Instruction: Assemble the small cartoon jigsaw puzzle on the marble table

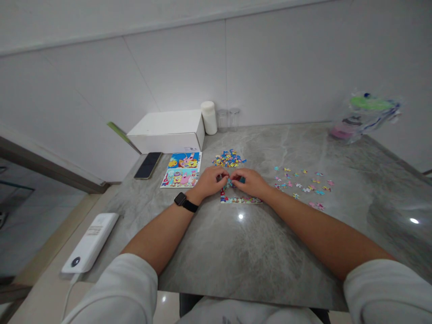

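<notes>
My left hand [212,181] and my right hand [249,181] meet over the table, fingertips close together in a pinch. Between them are small jigsaw puzzle pieces [230,183] in blue-green tones, partly hidden by the fingers. Just below the hands lies a joined strip of puzzle [241,200], its left side running upward under my left hand. Behind my fingers sits a heap of loose puzzle pieces [228,158]. To the left is a printed picture sheet [182,170] with colourful cartoon figures. More single pieces [306,189] lie scattered to the right of my right hand.
On the left are a dark phone [148,165], a white box [167,130] and a white device with a cable [90,243]. A white bottle [209,118] and two clear glasses [228,120] stand by the wall. A plastic bag [364,114] rests at the back right.
</notes>
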Motion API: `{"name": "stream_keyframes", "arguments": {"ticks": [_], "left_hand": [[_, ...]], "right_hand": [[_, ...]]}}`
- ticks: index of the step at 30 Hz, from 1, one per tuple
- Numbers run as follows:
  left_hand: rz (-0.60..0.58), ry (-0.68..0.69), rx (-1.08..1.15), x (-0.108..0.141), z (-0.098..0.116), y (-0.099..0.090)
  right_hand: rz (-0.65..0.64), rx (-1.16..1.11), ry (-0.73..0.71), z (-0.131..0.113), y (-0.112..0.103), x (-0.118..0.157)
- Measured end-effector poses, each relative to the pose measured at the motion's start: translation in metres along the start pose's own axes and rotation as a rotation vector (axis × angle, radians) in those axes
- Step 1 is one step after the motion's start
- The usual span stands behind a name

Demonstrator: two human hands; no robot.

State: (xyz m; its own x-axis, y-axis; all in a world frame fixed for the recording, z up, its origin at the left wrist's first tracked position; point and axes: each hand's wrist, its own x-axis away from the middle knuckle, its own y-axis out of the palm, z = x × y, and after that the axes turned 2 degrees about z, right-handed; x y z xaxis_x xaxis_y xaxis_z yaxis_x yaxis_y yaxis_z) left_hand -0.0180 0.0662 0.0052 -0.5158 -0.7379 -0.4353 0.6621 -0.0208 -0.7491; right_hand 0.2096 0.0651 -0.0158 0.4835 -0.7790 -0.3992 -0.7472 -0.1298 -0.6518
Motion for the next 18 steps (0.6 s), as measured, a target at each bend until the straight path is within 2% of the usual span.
{"name": "stream_keyframes", "arguments": {"ticks": [10,18], "left_hand": [[-0.048,-0.019,-0.072,0.001,-0.0061,0.0031],[-0.044,-0.04,-0.091,-0.0001,-0.0049,0.002]], "right_hand": [[-0.026,0.211,-0.006,-0.0022,0.0028,0.0005],[-0.007,0.24,0.018,-0.0074,0.0048,0.0011]]}}
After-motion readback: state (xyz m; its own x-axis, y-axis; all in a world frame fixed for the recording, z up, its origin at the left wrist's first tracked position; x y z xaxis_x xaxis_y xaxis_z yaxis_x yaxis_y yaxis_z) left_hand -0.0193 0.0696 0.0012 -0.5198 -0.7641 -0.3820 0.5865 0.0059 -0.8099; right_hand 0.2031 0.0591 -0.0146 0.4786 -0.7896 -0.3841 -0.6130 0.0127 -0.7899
